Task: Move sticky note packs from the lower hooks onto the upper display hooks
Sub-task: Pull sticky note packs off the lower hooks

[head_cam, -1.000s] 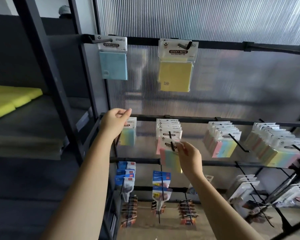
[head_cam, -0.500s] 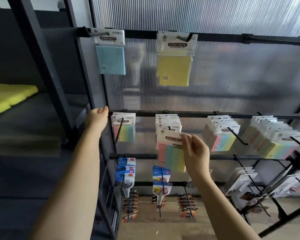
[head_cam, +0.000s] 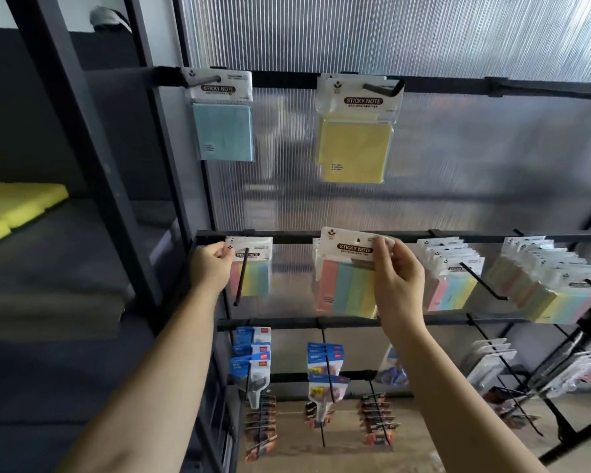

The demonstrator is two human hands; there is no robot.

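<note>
I see my right arm reaching up from the lower right, its right hand (head_cam: 398, 281) raised in front of the middle rail with thumb and fingers pinching the right side of the white header card of a striped sticky note pack (head_cam: 347, 278). That pack hangs from my grip at the level of the middle black rail (head_cam: 410, 234), covering the stack on the second lower hook; whether its hang hole is clear of that hook I cannot tell. Its clear glossy sleeve shows vertical bands of pink, blue, green and yellow paper under a black oval label reading STICKY NOTE. My left arm stretches up from the lower left, and the left hand (head_cam: 212, 268) is curled at the left end of the same rail, fingertips pinching the left edge of a smaller striped pack (head_cam: 251, 268) hanging on a thin black wire hook (head_cam: 241, 278). Up on the top black rail (head_cam: 458, 85), a pale blue square pack (head_cam: 223, 128) hangs near the left end and a yellow square pack (head_cam: 355, 145) just right of it, each on a short dark peg. Behind everything is a ribbed translucent plastic panel (head_cam: 458, 165), and more striped packs (head_cam: 451, 274) crowd the hooks toward the right end of the middle rail.
</note>
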